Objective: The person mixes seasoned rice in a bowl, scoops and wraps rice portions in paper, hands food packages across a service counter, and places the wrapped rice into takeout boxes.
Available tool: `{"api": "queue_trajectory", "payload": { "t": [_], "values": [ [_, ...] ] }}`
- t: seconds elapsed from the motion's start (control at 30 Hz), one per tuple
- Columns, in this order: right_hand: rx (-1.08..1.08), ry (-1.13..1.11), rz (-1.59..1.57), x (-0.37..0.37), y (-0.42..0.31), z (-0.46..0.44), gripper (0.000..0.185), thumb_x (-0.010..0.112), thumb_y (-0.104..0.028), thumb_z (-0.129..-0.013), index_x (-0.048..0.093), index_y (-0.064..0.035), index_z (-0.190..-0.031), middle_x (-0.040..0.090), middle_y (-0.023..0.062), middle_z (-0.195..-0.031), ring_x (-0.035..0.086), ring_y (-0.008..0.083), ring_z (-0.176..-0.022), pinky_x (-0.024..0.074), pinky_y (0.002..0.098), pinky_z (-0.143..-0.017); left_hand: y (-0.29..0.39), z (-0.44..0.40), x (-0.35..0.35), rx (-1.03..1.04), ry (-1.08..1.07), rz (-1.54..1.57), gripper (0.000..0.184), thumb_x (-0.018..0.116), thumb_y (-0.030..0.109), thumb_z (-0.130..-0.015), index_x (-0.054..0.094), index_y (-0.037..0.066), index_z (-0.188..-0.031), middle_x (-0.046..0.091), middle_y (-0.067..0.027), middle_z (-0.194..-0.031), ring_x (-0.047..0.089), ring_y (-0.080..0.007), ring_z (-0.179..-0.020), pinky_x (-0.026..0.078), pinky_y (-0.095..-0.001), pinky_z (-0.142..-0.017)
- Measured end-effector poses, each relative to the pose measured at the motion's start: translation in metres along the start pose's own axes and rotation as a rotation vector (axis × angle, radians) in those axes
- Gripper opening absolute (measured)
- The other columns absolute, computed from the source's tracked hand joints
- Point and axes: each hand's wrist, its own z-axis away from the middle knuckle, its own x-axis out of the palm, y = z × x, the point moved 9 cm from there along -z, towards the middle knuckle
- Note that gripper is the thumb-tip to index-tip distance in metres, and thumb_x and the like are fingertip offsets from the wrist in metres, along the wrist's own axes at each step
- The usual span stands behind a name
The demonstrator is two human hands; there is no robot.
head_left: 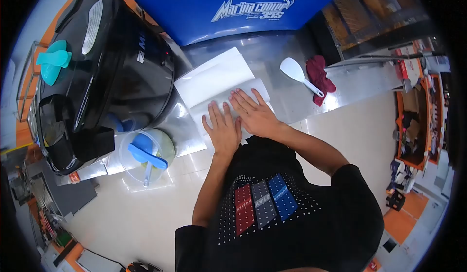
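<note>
A white sheet of paper (214,72) lies at a slant on the metal counter. Its near part is rolled or folded over into a thick white paper roll (261,88); anything inside is hidden. My left hand (224,128) rests flat on the near left side of the roll, fingers stretched out. Beside it, my right hand (255,114) presses on the right part with its fingers spread. The two hands almost touch at the thumbs, and neither grips anything.
A large black rice cooker (121,72) stands at left, with a clear tub (169,148) holding blue utensils before it. A blue cooler (194,21) is behind the paper. A white rice paddle (292,69) and a maroon cloth (318,75) lie to the right.
</note>
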Motion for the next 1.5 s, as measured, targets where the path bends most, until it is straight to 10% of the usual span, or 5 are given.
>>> {"api": "queue_trajectory", "payload": {
  "t": [0.5, 0.83, 1.07, 1.3, 1.5],
  "values": [
    [0.216, -0.010, 0.076, 0.023, 0.027, 0.027, 0.047, 0.050, -0.013, -0.088, 0.051, 0.0013, -0.133, 0.055, 0.0107, -0.130, 0.045, 0.0298, -0.124, 0.0331, 0.0503, -0.099, -0.037, 0.013, 0.014, -0.027, -0.106, 0.124, 0.068, 0.055, 0.014, -0.085, 0.030, -0.008, -0.145, 0.023, -0.0312, -0.153, 0.021, -0.0407, -0.146, 0.015, -0.0555, -0.116],
    [0.047, -0.287, -0.083, 0.041, 0.058, 0.007, 0.023, 0.054, -0.012, -0.085, 0.067, -0.0064, -0.104, 0.064, 0.0042, -0.108, 0.056, 0.0217, -0.109, 0.0397, 0.0448, -0.091, -0.054, 0.006, 0.004, 0.022, -0.091, -0.062, 0.044, 0.064, 0.011, -0.082, 0.057, 0.003, -0.125, 0.056, -0.0126, -0.122, 0.051, -0.0260, -0.118, 0.030, -0.0505, -0.107],
    [0.106, -0.352, -0.346, 0.035, 0.072, -0.020, 0.014, 0.055, -0.004, -0.081, 0.067, -0.0063, -0.086, 0.069, 0.0155, -0.087, 0.066, 0.0348, -0.091, 0.0495, 0.0461, -0.082, -0.062, -0.018, -0.010, 0.019, -0.104, 0.053, 0.017, 0.066, 0.013, -0.083, 0.070, 0.013, -0.100, 0.069, -0.0079, -0.101, 0.063, -0.0229, -0.100, 0.034, -0.0476, -0.102],
    [0.267, -0.427, -0.276, 0.051, 0.078, -0.027, 0.021, 0.065, -0.009, -0.078, 0.065, -0.0063, -0.099, 0.070, 0.0141, -0.090, 0.066, 0.0329, -0.095, 0.0515, 0.0452, -0.084, -0.082, -0.053, 0.002, -0.302, -0.405, 0.034, 0.026, 0.076, 0.020, -0.075, 0.071, 0.013, -0.100, 0.072, -0.0152, -0.084, 0.067, -0.0325, -0.085, 0.044, -0.0489, -0.092],
    [0.287, -0.175, -0.175, 0.031, 0.085, -0.039, 0.034, 0.071, -0.013, -0.073, 0.064, -0.0097, -0.106, 0.067, 0.0099, -0.105, 0.061, 0.0313, -0.106, 0.0481, 0.0463, -0.089, -0.099, -0.063, -0.007, -0.402, -0.268, 0.163, 0.050, 0.088, 0.028, -0.057, 0.072, 0.015, -0.103, 0.069, -0.0095, -0.102, 0.066, -0.0328, -0.096, 0.052, -0.0416, -0.084]
  ]
}}
